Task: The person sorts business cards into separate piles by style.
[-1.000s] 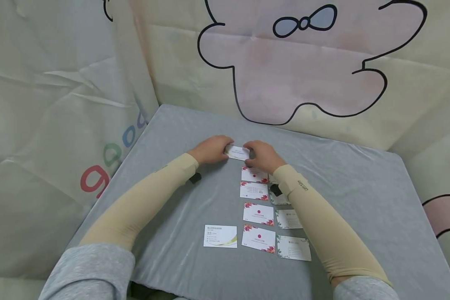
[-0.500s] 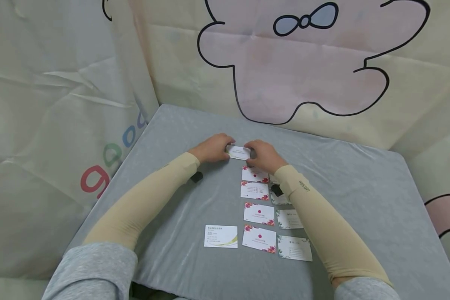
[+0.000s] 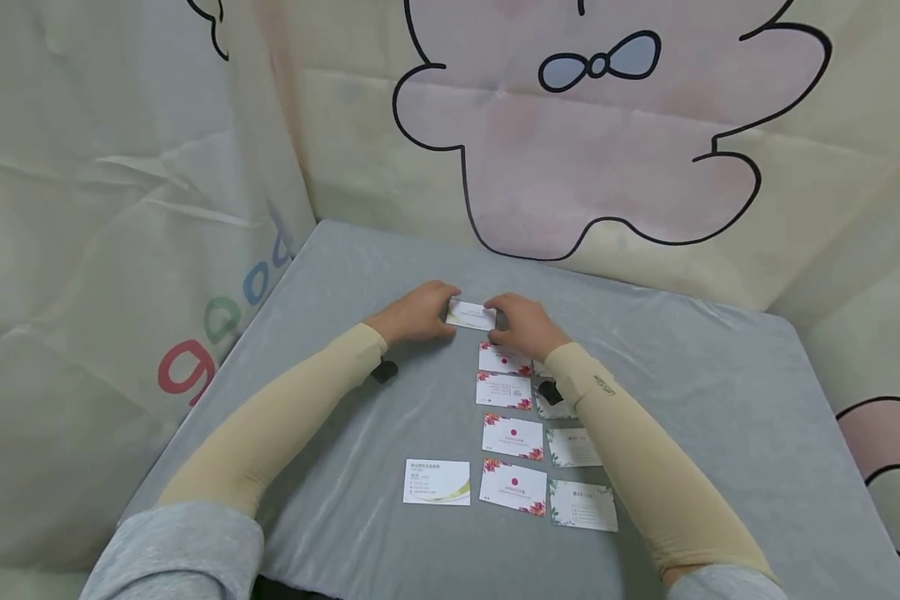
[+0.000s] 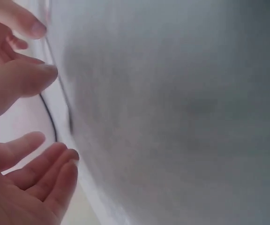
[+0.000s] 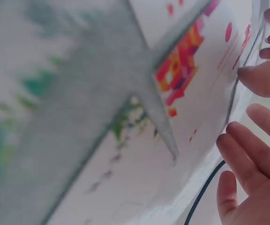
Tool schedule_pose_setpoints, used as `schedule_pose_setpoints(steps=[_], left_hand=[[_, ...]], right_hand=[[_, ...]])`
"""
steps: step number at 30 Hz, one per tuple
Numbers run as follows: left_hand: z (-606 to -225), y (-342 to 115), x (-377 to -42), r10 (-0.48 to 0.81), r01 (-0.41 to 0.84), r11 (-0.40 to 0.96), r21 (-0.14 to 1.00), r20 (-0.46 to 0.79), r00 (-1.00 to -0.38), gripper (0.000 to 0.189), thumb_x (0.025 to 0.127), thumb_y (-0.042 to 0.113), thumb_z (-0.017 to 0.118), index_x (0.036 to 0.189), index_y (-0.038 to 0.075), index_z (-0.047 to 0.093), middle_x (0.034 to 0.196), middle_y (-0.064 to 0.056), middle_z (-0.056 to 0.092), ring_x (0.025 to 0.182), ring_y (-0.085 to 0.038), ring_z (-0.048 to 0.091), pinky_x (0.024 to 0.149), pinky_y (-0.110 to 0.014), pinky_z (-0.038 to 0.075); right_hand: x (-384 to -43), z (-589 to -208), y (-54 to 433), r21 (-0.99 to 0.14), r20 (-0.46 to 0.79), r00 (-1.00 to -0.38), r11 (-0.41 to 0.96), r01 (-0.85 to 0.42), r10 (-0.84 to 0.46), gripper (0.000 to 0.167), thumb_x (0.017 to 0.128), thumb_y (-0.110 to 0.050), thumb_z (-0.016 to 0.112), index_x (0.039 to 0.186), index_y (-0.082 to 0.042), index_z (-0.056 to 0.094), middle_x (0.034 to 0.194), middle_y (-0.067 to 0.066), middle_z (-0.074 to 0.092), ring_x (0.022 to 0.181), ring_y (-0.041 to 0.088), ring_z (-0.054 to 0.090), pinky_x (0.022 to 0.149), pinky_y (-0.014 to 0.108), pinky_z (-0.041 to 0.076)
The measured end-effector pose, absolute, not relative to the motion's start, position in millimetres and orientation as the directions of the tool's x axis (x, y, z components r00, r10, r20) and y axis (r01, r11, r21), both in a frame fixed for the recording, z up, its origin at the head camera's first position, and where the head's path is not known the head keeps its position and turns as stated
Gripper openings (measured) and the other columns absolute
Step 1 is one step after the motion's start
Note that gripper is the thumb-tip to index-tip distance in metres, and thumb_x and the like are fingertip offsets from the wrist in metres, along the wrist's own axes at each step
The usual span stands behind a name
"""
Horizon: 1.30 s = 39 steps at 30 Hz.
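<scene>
Both hands hold a white business card with a gold curve, toward the far side of the table. My left hand has thumb and index finger at the card's left corners, and my right hand does likewise at the right end. The card lies at the top of an arrangement of other cards. In the left wrist view, the left hand shows curved fingers with the thumb apart from them. The right wrist view has the right hand at its edge, beyond blurred cards.
A column of red-flowered cards runs toward the front, beside green-leaf cards partly under the right forearm. Another gold-curve card lies front left. Grey cloth covers the table, and a printed backdrop stands behind.
The head view has tilted up slightly, so everything sits a little lower in it. Hands and card keep nearly the same places on the table.
</scene>
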<state>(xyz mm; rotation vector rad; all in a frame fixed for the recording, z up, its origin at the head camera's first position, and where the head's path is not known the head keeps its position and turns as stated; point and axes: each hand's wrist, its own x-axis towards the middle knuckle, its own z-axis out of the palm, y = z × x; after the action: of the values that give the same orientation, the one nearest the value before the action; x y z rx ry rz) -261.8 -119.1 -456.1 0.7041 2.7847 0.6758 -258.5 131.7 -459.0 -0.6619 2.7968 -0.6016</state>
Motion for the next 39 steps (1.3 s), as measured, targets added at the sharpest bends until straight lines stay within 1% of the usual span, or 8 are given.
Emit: schedule_pose_setpoints(steps=[7,10,16,19,21,27,32,39], left_hand=[[-444,-145,-203,0.503,0.426,0.749,0.507,-0.017,-0.864,0.083,0.091,0.034,0.087,0.16,0.004,0.05,0.158,-0.013,0.058,0.15,-0.03,0.052,0.128,-0.045,0.04],[-440,-154,-168,0.537,0.478,0.736,0.48,0.015,-0.843,0.078,0.092,0.034,0.086,0.157,0.005,0.054,0.154,-0.012,0.062,0.147,-0.031,0.056,0.126,-0.046,0.043],[-442,-158,-98,0.608,0.557,0.701,0.445,0.037,-0.793,0.071,0.092,0.036,0.086,0.15,0.005,0.061,0.143,-0.009,0.07,0.134,-0.027,0.066,0.116,-0.045,0.052],[-446,-156,-70,0.636,0.569,0.688,0.45,0.003,-0.772,0.075,0.088,0.039,0.09,0.149,0.005,0.062,0.142,-0.007,0.07,0.131,-0.024,0.067,0.112,-0.042,0.055],[-448,-155,-57,0.65,0.575,0.682,0.452,-0.013,-0.76,0.079,0.084,0.039,0.094,0.148,0.004,0.062,0.141,-0.006,0.07,0.129,-0.023,0.067,0.111,-0.041,0.055],[-458,-155,-45,0.673,0.617,0.666,0.418,0.02,-0.74,0.071,0.082,0.027,0.096,0.142,0.004,0.066,0.132,-0.005,0.072,0.12,-0.021,0.068,0.104,-0.037,0.058],[-461,-157,-43,0.669,0.624,0.667,0.408,0.042,-0.742,0.061,0.085,0.025,0.094,0.138,0.008,0.069,0.127,-0.002,0.074,0.112,-0.016,0.069,0.099,-0.033,0.06],[-462,-158,-36,0.672,0.641,0.665,0.383,0.068,-0.737,0.059,0.087,0.027,0.092,0.138,0.009,0.069,0.125,0.0,0.073,0.113,-0.015,0.069,0.099,-0.033,0.06]], right_hand=[[-204,-445,140,-0.405,-0.033,-0.856,0.79,-0.46,-0.515,0.054,0.1,-0.03,0.077,0.15,-0.015,0.062,0.157,0.01,0.06,0.15,0.033,0.053,0.123,0.062,0.033],[-171,-438,140,-0.366,0.029,-0.814,0.752,-0.549,-0.58,0.053,0.099,-0.03,0.079,0.148,-0.015,0.064,0.152,0.009,0.064,0.145,0.03,0.058,0.117,0.058,0.036],[-101,-438,129,-0.288,0.195,-0.685,0.627,-0.724,-0.702,0.051,0.093,-0.03,0.085,0.139,-0.014,0.069,0.138,0.002,0.071,0.13,0.021,0.066,0.104,0.053,0.043],[-74,-445,122,-0.257,0.212,-0.644,0.594,-0.762,-0.735,0.055,0.088,-0.035,0.089,0.136,-0.016,0.07,0.133,-0.002,0.072,0.124,0.017,0.067,0.102,0.051,0.044],[-63,-449,119,-0.255,0.191,-0.64,0.592,-0.764,-0.744,0.058,0.085,-0.039,0.091,0.134,-0.016,0.07,0.13,-0.004,0.072,0.122,0.016,0.067,0.102,0.05,0.043],[-51,-460,116,-0.259,0.101,-0.669,0.63,-0.732,-0.736,0.058,0.082,-0.038,0.094,0.132,-0.018,0.07,0.127,-0.005,0.071,0.122,0.016,0.066,0.105,0.053,0.044],[-50,-462,114,-0.239,0.106,-0.674,0.639,-0.731,-0.731,0.052,0.084,-0.032,0.092,0.13,-0.018,0.071,0.124,-0.005,0.072,0.118,0.016,0.067,0.103,0.051,0.043],[-46,-462,114,-0.255,0.117,-0.685,0.645,-0.721,-0.719,0.052,0.083,-0.032,0.093,0.128,-0.018,0.072,0.121,-0.005,0.072,0.115,0.016,0.067,0.102,0.049,0.042]])
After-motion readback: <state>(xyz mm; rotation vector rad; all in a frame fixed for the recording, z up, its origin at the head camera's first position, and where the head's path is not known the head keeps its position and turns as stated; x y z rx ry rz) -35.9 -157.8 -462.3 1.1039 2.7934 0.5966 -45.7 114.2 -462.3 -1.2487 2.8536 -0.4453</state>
